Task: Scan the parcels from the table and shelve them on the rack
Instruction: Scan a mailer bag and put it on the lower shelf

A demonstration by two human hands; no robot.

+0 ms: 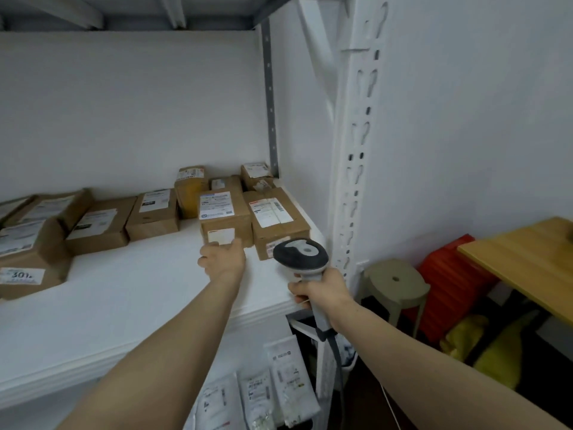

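A brown cardboard parcel [224, 217] with white labels stands on the white rack shelf [148, 293], among several other parcels. My left hand [222, 259] reaches to its front face, fingertips touching the lower edge by a small white label; whether it grips is unclear. My right hand [322, 291] is closed around the handle of a grey and black barcode scanner [300, 254], held just right of the left hand, in front of a neighbouring parcel [277, 221]. The scanner's cable hangs down.
More brown parcels [99, 225] line the shelf's back and left. White mailer bags [288, 386] stand on the lower shelf. The rack's white upright [356, 150] rises at right. Beyond it are a green stool [393, 283], a red crate [449, 274] and the wooden table [527, 259].
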